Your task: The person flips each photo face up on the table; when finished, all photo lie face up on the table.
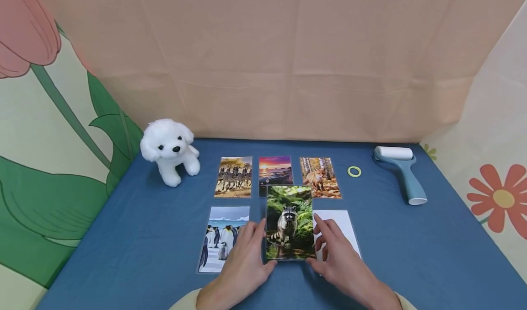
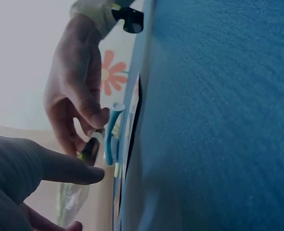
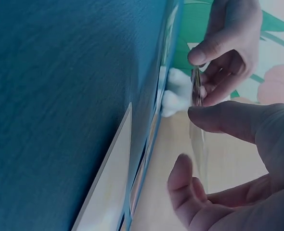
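Between my two hands, a laminated raccoon picture card [image 1: 289, 223] is held above the table, its picture facing up. My left hand [image 1: 246, 255] holds it by the left edge, thumb near the bottom corner. At the opposite edge my right hand [image 1: 339, 259] grips it with thumb and fingers. In the right wrist view the card [image 3: 198, 139] appears nearly edge-on, with the left hand [image 3: 233, 48] at its far side. A penguin card [image 1: 222, 237] lies under the left hand, partly covered. Beneath the right hand lies a card with a plain white face [image 1: 339, 221].
Behind the raccoon card lie a zebra card [image 1: 233, 177], a sunset card with a car [image 1: 275, 170] and a fox card [image 1: 321, 177]. A white plush dog [image 1: 169, 150] stands at left. At right are a yellow-green ring [image 1: 354, 172] and a lint roller [image 1: 405, 175].
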The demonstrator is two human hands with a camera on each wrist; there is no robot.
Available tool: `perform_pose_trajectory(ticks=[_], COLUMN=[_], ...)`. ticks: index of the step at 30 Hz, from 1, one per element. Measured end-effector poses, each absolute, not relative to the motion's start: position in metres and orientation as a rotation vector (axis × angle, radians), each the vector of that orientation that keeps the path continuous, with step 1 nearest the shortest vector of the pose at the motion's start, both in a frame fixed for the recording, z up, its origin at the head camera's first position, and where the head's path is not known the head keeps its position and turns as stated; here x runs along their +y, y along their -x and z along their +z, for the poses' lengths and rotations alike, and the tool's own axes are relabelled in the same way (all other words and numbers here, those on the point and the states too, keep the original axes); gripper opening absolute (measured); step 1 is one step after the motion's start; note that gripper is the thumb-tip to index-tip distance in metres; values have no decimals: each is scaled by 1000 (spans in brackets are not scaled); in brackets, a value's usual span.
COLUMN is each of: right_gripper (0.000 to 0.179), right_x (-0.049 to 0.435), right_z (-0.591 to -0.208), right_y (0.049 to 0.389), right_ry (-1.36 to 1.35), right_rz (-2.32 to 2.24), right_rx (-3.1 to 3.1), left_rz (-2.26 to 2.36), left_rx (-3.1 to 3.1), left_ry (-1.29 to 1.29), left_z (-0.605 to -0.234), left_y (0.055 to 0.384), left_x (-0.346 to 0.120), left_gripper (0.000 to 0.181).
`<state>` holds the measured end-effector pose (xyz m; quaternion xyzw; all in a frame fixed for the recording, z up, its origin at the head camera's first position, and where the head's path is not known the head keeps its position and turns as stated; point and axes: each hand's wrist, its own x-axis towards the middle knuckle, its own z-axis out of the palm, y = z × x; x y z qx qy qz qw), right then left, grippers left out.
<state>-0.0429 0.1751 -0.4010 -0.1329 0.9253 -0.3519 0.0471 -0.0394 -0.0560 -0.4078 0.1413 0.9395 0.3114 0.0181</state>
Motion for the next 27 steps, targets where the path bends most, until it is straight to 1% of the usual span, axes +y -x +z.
perform_pose_trajectory(ticks=[9, 16, 27], right_gripper=[94, 92, 88], right_x=[168, 163, 159], right_z=[-404, -411, -414], right_y=[44, 43, 48], right_ry=[394, 451, 525], right_rz=[-717, -577, -433], right_rx=[2882, 2889, 2886], left_rz=[672, 500, 334], left_rx=[2963, 2974, 2920], left_ry=[-580, -694, -713], left_z=[-407, -409, -410], left_y=[36, 37, 41], left_x=[-67, -73, -75], left_gripper=[83, 73, 83])
